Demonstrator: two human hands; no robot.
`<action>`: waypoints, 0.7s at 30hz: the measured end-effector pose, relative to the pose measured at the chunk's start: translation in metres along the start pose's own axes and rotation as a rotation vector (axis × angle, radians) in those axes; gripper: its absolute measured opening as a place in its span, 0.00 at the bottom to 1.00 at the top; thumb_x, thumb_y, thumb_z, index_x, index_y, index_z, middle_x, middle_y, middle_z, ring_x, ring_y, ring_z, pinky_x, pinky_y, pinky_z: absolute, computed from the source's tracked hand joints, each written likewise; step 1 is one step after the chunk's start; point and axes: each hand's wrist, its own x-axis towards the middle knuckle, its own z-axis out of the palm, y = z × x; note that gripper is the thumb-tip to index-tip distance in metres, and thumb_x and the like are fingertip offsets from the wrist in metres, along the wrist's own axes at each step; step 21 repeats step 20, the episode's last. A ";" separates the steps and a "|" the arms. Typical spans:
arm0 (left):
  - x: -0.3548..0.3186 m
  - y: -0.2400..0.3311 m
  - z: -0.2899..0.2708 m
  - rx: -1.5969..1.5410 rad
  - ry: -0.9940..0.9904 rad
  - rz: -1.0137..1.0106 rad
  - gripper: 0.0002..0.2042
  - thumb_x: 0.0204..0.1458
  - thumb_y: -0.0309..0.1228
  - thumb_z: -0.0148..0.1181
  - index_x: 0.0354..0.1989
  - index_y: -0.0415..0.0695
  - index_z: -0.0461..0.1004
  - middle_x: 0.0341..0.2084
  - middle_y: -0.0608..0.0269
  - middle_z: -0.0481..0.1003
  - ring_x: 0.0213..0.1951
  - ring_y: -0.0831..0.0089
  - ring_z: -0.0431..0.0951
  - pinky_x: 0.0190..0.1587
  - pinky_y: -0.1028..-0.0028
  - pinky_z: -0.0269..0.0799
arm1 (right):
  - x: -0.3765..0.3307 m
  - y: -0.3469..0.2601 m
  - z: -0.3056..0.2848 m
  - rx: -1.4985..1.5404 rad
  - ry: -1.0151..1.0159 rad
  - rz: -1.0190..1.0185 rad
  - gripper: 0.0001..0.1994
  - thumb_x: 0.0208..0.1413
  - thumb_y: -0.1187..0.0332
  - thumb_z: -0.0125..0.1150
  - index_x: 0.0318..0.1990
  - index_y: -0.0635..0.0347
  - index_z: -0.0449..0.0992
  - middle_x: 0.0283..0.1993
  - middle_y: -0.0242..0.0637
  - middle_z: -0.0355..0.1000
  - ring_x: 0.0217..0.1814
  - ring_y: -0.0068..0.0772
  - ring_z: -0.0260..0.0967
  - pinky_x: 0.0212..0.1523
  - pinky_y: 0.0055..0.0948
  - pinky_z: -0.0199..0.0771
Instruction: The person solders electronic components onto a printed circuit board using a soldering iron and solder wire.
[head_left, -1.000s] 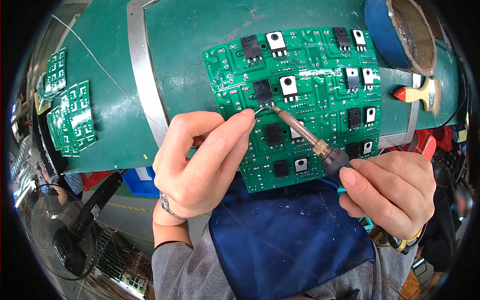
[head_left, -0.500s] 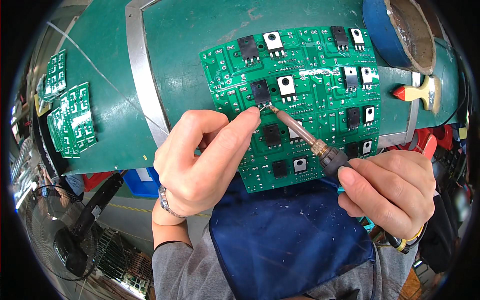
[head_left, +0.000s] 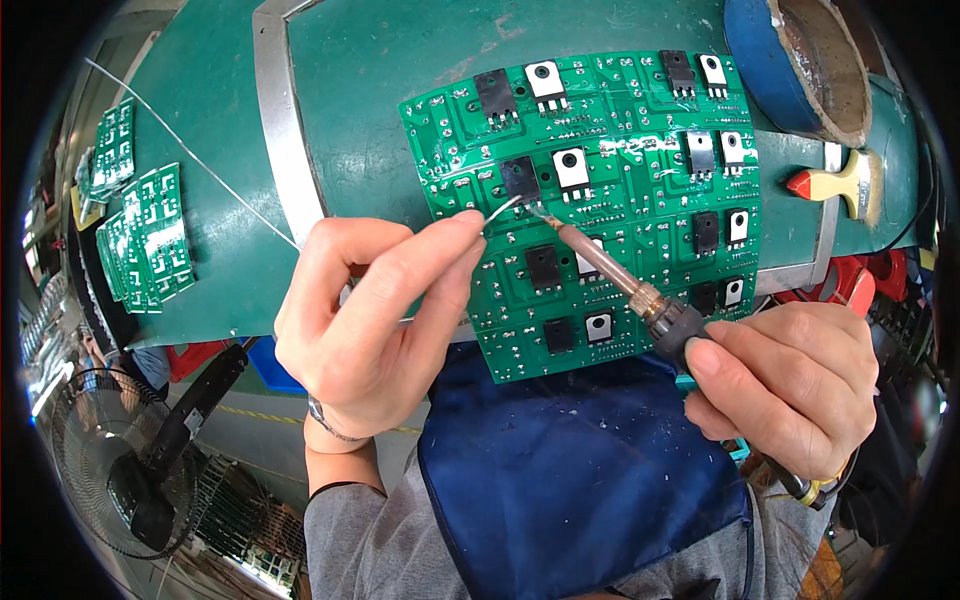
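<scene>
Head view: green circuit board point(head_left: 600, 200) lies on the green worktop point(head_left: 350, 120). Left hand point(head_left: 370, 320) pinches solder wire point(head_left: 497, 213); right hand point(head_left: 790, 385) grips the soldering iron point(head_left: 620, 275). Both tips meet beside the board's black transistor point(head_left: 520, 180); advisable to keep them steady at the joint

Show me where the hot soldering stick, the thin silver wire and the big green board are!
soldering iron point(head_left: 610, 270), head view, on its metal shaft.
solder wire point(head_left: 500, 211), head view, near its bent end.
green circuit board point(head_left: 640, 110), head view, on its upper bare part.
</scene>
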 end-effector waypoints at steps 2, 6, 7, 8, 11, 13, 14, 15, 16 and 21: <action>0.002 0.002 0.000 -0.010 -0.012 0.024 0.14 0.39 0.15 0.71 0.36 0.43 0.84 0.25 0.70 0.69 0.23 0.83 0.64 0.22 0.82 0.57 | -0.002 -0.002 -0.006 0.006 0.022 0.010 0.15 0.56 0.62 0.66 0.36 0.69 0.79 0.23 0.39 0.74 0.20 0.29 0.73 0.15 0.22 0.67; 0.001 0.005 0.003 -0.013 -0.052 0.008 0.14 0.38 0.18 0.73 0.36 0.45 0.84 0.25 0.68 0.69 0.22 0.81 0.67 0.22 0.80 0.61 | -0.004 0.000 -0.009 0.002 0.013 0.009 0.15 0.56 0.61 0.66 0.35 0.70 0.79 0.21 0.39 0.74 0.19 0.30 0.73 0.15 0.21 0.66; 0.002 0.005 0.003 -0.011 -0.061 0.002 0.15 0.37 0.20 0.74 0.37 0.46 0.84 0.24 0.66 0.69 0.22 0.77 0.70 0.22 0.78 0.65 | -0.004 0.000 -0.009 -0.012 0.005 0.013 0.16 0.56 0.61 0.66 0.36 0.70 0.79 0.21 0.39 0.74 0.19 0.30 0.73 0.15 0.21 0.66; 0.002 0.004 0.003 -0.010 -0.061 0.001 0.15 0.37 0.20 0.74 0.37 0.46 0.84 0.24 0.66 0.69 0.22 0.77 0.70 0.22 0.78 0.65 | -0.005 0.000 -0.009 -0.011 0.005 0.012 0.16 0.56 0.61 0.66 0.36 0.70 0.79 0.21 0.39 0.74 0.19 0.30 0.73 0.15 0.21 0.66; 0.003 0.003 0.003 -0.020 -0.063 0.021 0.16 0.37 0.19 0.74 0.37 0.46 0.84 0.25 0.67 0.69 0.22 0.78 0.70 0.22 0.78 0.65 | -0.006 -0.001 -0.009 -0.016 0.011 0.021 0.16 0.55 0.60 0.66 0.36 0.69 0.79 0.22 0.39 0.74 0.19 0.30 0.73 0.16 0.21 0.67; 0.004 0.004 0.001 0.011 -0.045 0.033 0.16 0.36 0.19 0.74 0.37 0.46 0.84 0.25 0.68 0.69 0.22 0.79 0.70 0.22 0.79 0.64 | -0.005 -0.004 -0.008 0.007 0.015 0.040 0.16 0.55 0.60 0.66 0.35 0.69 0.79 0.22 0.39 0.75 0.19 0.30 0.73 0.16 0.21 0.69; 0.004 0.004 0.001 0.007 -0.048 0.036 0.16 0.36 0.19 0.74 0.37 0.46 0.84 0.25 0.68 0.69 0.22 0.79 0.70 0.22 0.79 0.64 | -0.005 -0.005 -0.008 0.004 0.015 0.045 0.16 0.55 0.60 0.66 0.35 0.69 0.79 0.22 0.39 0.75 0.19 0.30 0.73 0.16 0.21 0.69; 0.001 0.004 -0.001 0.020 -0.045 0.022 0.16 0.36 0.19 0.75 0.36 0.46 0.84 0.25 0.68 0.69 0.21 0.79 0.69 0.21 0.79 0.63 | -0.003 -0.004 -0.006 0.021 -0.002 0.039 0.16 0.55 0.60 0.66 0.36 0.69 0.79 0.23 0.39 0.75 0.20 0.30 0.73 0.16 0.21 0.69; -0.001 0.004 -0.002 0.034 -0.042 0.008 0.16 0.36 0.19 0.75 0.36 0.46 0.84 0.25 0.68 0.69 0.21 0.80 0.69 0.21 0.79 0.62 | -0.002 -0.004 -0.004 0.037 -0.019 0.033 0.16 0.55 0.61 0.66 0.36 0.69 0.79 0.23 0.39 0.75 0.20 0.30 0.73 0.16 0.22 0.70; -0.005 0.001 -0.004 0.051 -0.038 0.003 0.16 0.36 0.19 0.75 0.35 0.47 0.84 0.25 0.68 0.69 0.21 0.80 0.68 0.21 0.79 0.61 | -0.001 -0.002 0.000 0.032 -0.006 0.021 0.15 0.56 0.61 0.66 0.37 0.68 0.79 0.24 0.39 0.75 0.21 0.31 0.74 0.17 0.22 0.71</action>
